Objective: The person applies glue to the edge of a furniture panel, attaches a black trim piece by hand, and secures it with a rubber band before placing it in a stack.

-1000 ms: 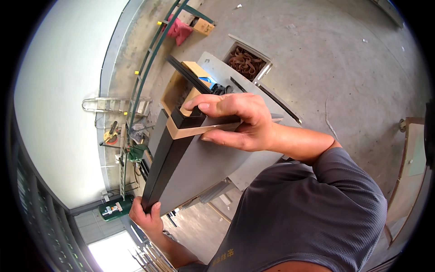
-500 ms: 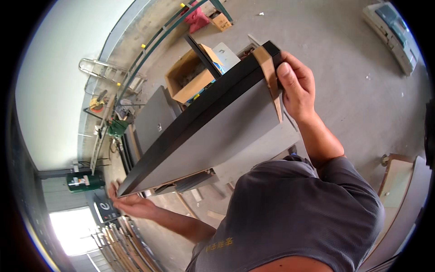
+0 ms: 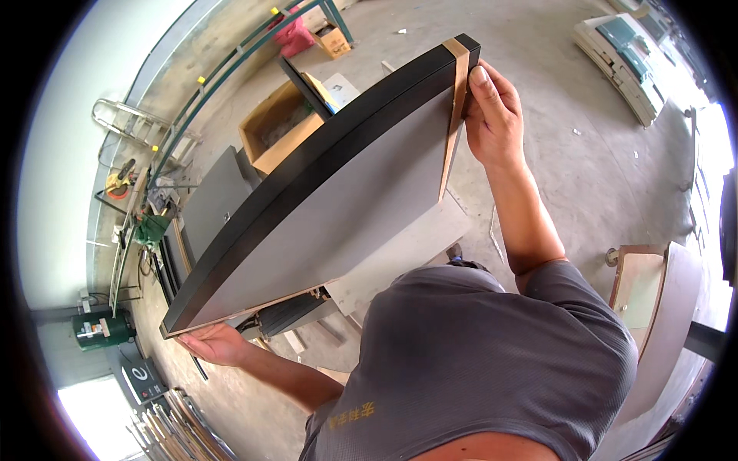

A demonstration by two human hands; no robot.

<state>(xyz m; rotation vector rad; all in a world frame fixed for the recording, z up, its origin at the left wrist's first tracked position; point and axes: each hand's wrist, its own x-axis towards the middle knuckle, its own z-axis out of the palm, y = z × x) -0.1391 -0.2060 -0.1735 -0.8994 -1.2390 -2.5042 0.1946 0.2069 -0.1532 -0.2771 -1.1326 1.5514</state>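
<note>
A large grey panel (image 3: pixel 346 192) with a thick black edge (image 3: pixel 307 138) is held up in front of my body, slanting from lower left to upper right. A strip of brown tape (image 3: pixel 455 100) wraps round it near the right end. My right hand (image 3: pixel 493 115) grips that end, thumb along the edge just beside the tape; its other fingers are partly hidden behind the panel. Under the lower left corner, my left hand (image 3: pixel 214 343) holds the panel with palm turned up.
Below the panel lies a pale board (image 3: pixel 407 246). Beyond it stand an open cardboard box (image 3: pixel 257 142) and another grey panel (image 3: pixel 207 211). A green rail (image 3: pixel 223 84) and a ladder (image 3: pixel 127 123) line the left wall. Long strips (image 3: pixel 177 422) lean at lower left; a curved-edged cabinet (image 3: pixel 646 307) stands right.
The panel's right end has risen with my right hand, and its left end sits farther left. My left hand's fingers, spread and blurred before, now lie under the corner. The view has shifted.
</note>
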